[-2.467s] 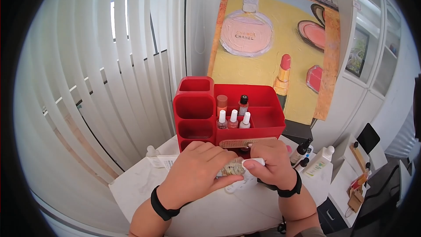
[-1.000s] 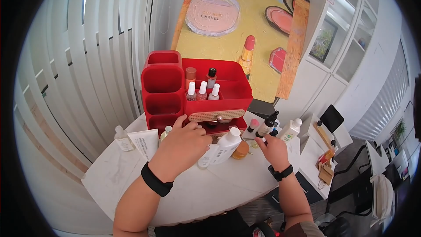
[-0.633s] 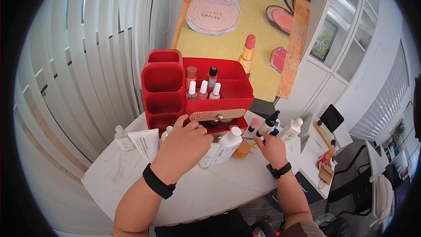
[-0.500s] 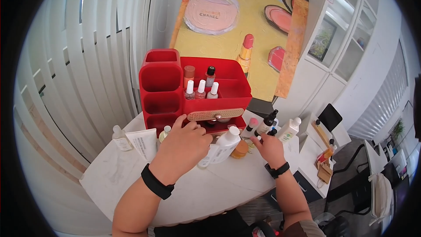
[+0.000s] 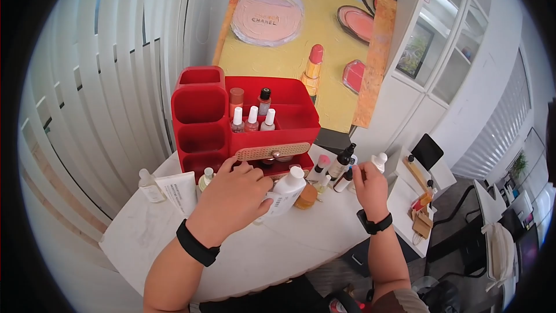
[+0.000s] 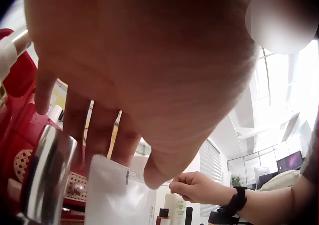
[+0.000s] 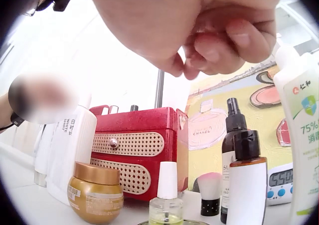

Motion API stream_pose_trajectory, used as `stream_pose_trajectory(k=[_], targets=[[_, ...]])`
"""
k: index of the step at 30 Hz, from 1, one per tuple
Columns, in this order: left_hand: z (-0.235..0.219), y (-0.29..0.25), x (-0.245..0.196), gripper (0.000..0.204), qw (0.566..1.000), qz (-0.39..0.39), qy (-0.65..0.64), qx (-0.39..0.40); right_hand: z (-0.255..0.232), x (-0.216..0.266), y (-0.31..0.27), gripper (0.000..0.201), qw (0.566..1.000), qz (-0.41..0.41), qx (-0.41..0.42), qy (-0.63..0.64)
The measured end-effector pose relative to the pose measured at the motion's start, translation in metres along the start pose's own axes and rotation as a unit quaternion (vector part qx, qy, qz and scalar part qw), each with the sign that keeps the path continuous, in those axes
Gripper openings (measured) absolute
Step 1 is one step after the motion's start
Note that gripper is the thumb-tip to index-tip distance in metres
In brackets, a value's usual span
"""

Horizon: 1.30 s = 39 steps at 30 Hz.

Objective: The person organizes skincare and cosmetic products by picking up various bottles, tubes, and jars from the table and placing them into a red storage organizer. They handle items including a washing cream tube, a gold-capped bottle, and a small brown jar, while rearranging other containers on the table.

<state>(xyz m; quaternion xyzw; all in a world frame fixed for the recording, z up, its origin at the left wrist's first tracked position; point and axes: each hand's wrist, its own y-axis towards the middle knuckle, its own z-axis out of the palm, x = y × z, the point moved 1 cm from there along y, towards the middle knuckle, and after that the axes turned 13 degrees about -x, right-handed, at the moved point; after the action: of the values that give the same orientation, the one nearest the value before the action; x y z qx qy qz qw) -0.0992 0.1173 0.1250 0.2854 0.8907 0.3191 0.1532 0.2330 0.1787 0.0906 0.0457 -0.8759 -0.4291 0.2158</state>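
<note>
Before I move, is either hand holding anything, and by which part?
Nothing is visibly held. The right hand is curled but empty; the left hand reaches out beside the white bottle, fingers not closed round any part of it.

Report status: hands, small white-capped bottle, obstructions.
Left hand open by big white bottle; right hand curled, seemingly empty. Small white-capped bottle upright on table. Gold jar and brown bottle stand close by.

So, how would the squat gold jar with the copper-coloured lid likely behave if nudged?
The squat gold jar would probably slide before tipping, since it sits low and broad. Its shiny, curved wall could be slippery to grip. Laid sideways, its round shape might roll.
</note>
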Motion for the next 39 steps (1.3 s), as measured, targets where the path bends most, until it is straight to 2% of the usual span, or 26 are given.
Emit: stream_pose_trajectory(k=[1,2,4,5,7,13,16,18,23,28,29,30,31,32,33,34,35,37,38,39], targets=[[-0.002,0.001,-0.002,0.02,1.0,0.006,-0.012,-0.018,-0.001,-0.001,0.0,0.025,0.999,-0.022,-0.025,0.019],[-0.004,0.002,-0.005,0.02,1.0,0.007,-0.012,-0.02,0.002,-0.008,-0.001,0.023,0.998,-0.045,0.021,-0.025],[-0.01,0.007,-0.01,0.02,0.996,0.031,-0.036,-0.076,0.009,-0.012,-0.009,0.023,0.996,-0.062,0.031,-0.056],[-0.014,0.009,-0.013,0.02,0.996,0.03,-0.032,-0.079,0.011,-0.012,-0.012,0.025,0.992,-0.074,0.045,-0.088],[-0.022,0.013,-0.02,0.019,0.977,0.09,-0.081,-0.178,0.014,-0.013,-0.014,0.03,0.991,-0.052,0.072,-0.1],[-0.032,0.013,-0.036,0.022,0.954,0.154,-0.131,-0.221,0.022,-0.029,-0.014,0.026,0.995,-0.052,0.063,-0.065],[-0.032,0.009,-0.039,0.021,0.946,0.192,-0.152,-0.212,0.024,-0.03,-0.014,0.026,0.996,-0.027,0.075,-0.044],[-0.039,0.007,-0.045,0.022,0.945,0.195,-0.159,-0.209,0.021,-0.028,-0.016,0.026,0.998,-0.031,0.055,-0.009],[-0.056,0.001,-0.061,0.025,0.941,0.201,-0.178,-0.205,0.014,-0.027,-0.021,0.025,0.997,-0.032,0.077,0.001],[-0.052,-0.002,-0.06,0.027,0.941,0.168,-0.223,-0.191,-0.019,-0.022,-0.028,0.026,0.995,0.004,0.103,0.02],[-0.051,-0.005,-0.058,0.027,0.942,0.168,-0.221,-0.191,-0.033,-0.015,-0.028,0.029,0.989,0.034,0.12,0.081],[-0.048,-0.011,-0.056,0.025,0.946,0.114,-0.269,-0.139,-0.046,-0.009,-0.028,0.031,0.978,0.064,0.138,0.141],[-0.044,-0.017,-0.054,0.024,0.944,0.059,-0.315,-0.084,-0.054,-0.005,-0.029,0.031,0.978,0.066,0.138,0.143],[-0.039,-0.022,-0.052,0.024,0.945,0.058,-0.313,-0.08,-0.06,0.0,-0.028,0.033,0.962,0.017,0.166,0.215],[-0.032,-0.027,-0.048,0.02,0.943,0.033,-0.329,-0.033,-0.067,0.006,-0.027,0.034,0.938,-0.032,0.191,0.286],[-0.027,-0.03,-0.045,0.018,0.939,0.006,-0.344,0.014,-0.072,0.018,-0.024,0.034,0.915,-0.04,0.227,0.332],[-0.025,-0.032,-0.045,0.018,0.94,0.002,-0.34,0.017,-0.073,0.03,-0.022,0.034,0.912,-0.039,0.229,0.338],[-0.02,-0.036,-0.044,0.031,0.923,-0.097,-0.347,0.133,-0.068,0.056,-0.021,0.033,0.866,-0.122,0.261,0.409],[-0.018,-0.04,-0.043,0.031,0.925,-0.104,-0.341,0.132,-0.057,0.063,-0.022,0.035,0.841,-0.151,0.273,0.442],[-0.015,-0.043,-0.041,0.04,0.9,-0.138,-0.392,0.128,-0.05,0.074,-0.023,0.035,0.836,-0.155,0.276,0.448]])
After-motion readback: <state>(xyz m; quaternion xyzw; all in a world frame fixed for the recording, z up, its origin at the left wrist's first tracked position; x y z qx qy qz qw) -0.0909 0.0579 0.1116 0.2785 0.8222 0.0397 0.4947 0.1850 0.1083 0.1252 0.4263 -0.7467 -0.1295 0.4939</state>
